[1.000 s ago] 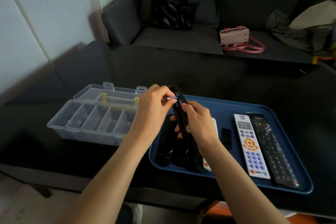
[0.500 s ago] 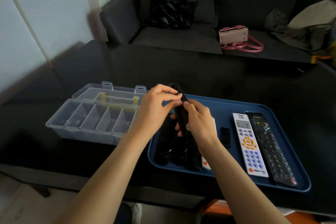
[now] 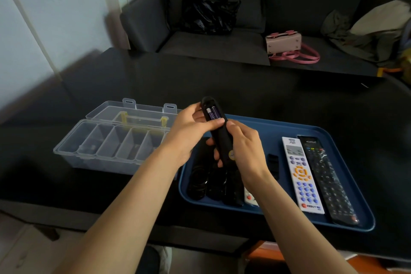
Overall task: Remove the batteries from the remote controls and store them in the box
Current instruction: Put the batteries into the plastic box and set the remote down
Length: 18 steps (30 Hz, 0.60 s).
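I hold a black remote (image 3: 222, 138) upright above the blue tray (image 3: 311, 220), its back toward me and its battery bay open. Two purple batteries (image 3: 213, 115) lie side by side in the bay. My right hand (image 3: 244, 151) grips the remote's lower half. My left hand (image 3: 189, 131) wraps the upper part from the left, its thumb pressing across the lower ends of the batteries. The clear compartment box (image 3: 106, 151) stands open to the left of the tray, lid (image 3: 133, 113) folded back.
On the tray lie a white remote (image 3: 302, 176), a black remote (image 3: 327, 180), a small black battery cover (image 3: 273, 162) and several dark remotes (image 3: 206, 182) under my hands. A sofa behind the black table holds a black bag (image 3: 209, 9) and a pink handbag (image 3: 284, 43).
My left hand slid down from the top end of the remote to the lower ends of the batteries, uncovering both in the bay. The remote stayed upright in my right hand.
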Tool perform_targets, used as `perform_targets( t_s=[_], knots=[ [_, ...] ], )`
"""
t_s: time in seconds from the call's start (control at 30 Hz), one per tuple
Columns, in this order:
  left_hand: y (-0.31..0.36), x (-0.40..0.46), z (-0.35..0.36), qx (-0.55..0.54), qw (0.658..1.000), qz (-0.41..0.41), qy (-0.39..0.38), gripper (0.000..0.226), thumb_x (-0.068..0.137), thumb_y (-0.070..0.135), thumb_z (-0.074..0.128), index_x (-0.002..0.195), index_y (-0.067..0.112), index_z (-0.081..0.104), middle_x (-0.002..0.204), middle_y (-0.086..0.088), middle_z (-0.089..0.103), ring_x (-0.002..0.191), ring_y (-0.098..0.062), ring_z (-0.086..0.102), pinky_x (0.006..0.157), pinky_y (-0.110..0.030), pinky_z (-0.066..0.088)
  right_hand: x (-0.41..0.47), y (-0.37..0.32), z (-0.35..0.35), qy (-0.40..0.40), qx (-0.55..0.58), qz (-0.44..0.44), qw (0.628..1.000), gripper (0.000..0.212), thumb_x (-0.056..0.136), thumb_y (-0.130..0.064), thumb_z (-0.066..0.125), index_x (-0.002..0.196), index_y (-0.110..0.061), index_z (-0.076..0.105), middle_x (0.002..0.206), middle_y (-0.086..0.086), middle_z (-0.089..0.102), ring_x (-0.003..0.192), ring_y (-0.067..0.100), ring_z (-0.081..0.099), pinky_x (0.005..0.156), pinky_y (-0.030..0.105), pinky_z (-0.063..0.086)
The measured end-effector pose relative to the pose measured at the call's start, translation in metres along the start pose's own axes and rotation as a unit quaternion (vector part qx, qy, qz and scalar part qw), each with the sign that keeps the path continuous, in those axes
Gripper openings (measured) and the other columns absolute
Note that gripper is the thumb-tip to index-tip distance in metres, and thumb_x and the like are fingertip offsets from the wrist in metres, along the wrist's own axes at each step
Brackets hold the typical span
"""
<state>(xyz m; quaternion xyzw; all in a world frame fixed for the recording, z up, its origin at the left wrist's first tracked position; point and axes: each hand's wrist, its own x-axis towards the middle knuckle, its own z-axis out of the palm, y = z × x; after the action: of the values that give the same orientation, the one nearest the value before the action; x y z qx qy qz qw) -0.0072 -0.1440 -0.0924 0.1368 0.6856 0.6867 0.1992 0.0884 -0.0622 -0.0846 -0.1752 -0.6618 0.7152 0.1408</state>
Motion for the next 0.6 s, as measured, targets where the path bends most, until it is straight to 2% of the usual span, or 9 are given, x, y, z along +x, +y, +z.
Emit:
perform_targets(
  t_s=[0.13,0.23,0.4,0.5,0.6],
  knots=[
    [-0.004,0.005,0.004,-0.034,0.999,-0.035,-0.004,0.048,0.069,0.006,0.076,0.114,0.01,0.06,0.107,-0.004,0.067,0.109,-0.019,0.059,0.1,-0.035,0.042,-0.001,0.002,-0.004,0.007,-0.022,-0.012,1.0,0.031,0.102,-0.016,0.033,0.104,-0.006,0.062,0.08,0.022,0.067,0.049,0.019,0.053,0.04,0.027,0.045],
    [-0.003,0.007,0.011,-0.064,0.997,-0.04,0.011,0.041,0.069,0.002,0.074,0.108,0.013,0.063,0.105,-0.004,0.068,0.109,-0.018,0.058,0.1,-0.033,0.041,0.0,0.002,-0.009,0.008,-0.018,-0.005,1.0,0.03,0.103,-0.017,0.033,0.106,-0.01,0.062,0.078,0.018,0.067,0.05,0.018,0.054,0.041,0.027,0.045],
    [-0.001,0.004,0.03,-0.053,0.997,-0.05,0.009,0.041,0.069,0.003,0.075,0.107,0.011,0.065,0.103,-0.006,0.068,0.105,-0.023,0.059,0.095,-0.047,0.044,0.001,0.009,-0.024,0.038,-0.029,-0.004,0.999,0.029,0.102,-0.019,0.034,0.108,-0.014,0.062,0.078,0.018,0.068,0.051,0.019,0.055,0.043,0.028,0.045],
    [-0.002,0.003,0.044,-0.02,0.999,-0.011,-0.035,0.045,0.072,0.01,0.076,0.114,0.011,0.062,0.107,-0.002,0.068,0.104,-0.014,0.061,0.1,-0.038,0.045,-0.002,0.007,-0.041,0.054,-0.018,-0.003,0.998,0.028,0.102,-0.019,0.034,0.104,-0.014,0.062,0.078,0.019,0.068,0.05,0.02,0.054,0.042,0.028,0.044],
    [-0.008,0.001,0.069,0.008,0.998,0.006,-0.068,0.057,0.082,0.028,0.067,0.133,0.014,0.047,0.118,0.001,0.062,0.108,-0.009,0.058,0.102,-0.031,0.042,-0.006,0.002,-0.062,0.095,0.03,0.015,0.995,0.028,0.102,-0.017,0.034,0.098,-0.009,0.06,0.076,0.018,0.068,0.046,0.018,0.053,0.039,0.026,0.044]
  ],
)
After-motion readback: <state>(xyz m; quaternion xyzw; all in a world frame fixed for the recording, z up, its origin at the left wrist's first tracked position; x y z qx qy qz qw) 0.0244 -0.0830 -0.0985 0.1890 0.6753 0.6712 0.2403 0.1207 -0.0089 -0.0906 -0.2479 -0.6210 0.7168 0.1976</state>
